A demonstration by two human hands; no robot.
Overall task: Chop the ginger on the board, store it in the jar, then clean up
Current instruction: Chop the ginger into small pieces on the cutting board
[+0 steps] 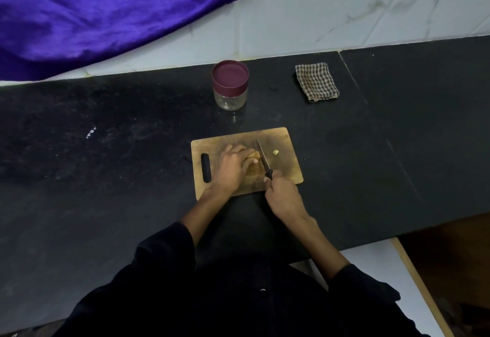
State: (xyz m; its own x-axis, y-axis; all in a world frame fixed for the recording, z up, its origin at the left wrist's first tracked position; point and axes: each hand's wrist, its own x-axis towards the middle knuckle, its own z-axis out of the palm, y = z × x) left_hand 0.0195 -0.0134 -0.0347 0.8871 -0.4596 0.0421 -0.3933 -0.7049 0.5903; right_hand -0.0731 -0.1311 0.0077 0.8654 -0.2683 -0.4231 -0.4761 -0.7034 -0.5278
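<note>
Right hand (282, 193): we are seeing it curling round the black handle of the knife (263, 160), blade lying just right of the ginger (254, 155).

Left hand (233, 163): fingers are bending over the ginger and pinning it to the board (285, 169); fingertips are sitting just beside the blade. We are judging this the main hazard: a slip of the root or a drifting blade could be nicking those fingers.

Cut piece (275, 152): one small yellow bit is lying apart, right of the knife. More like it could be rolling off the board's edge onto the dark surface (106, 177).

Board: it is resting unanchored on the surface; hard chopping could be shifting it.

Jar (230, 86): it is standing behind the board with its maroon lid on, so storing is not yet possible.

Checked cloth (316, 82): it is lying folded, right of the jar, well apart from the work.
</note>
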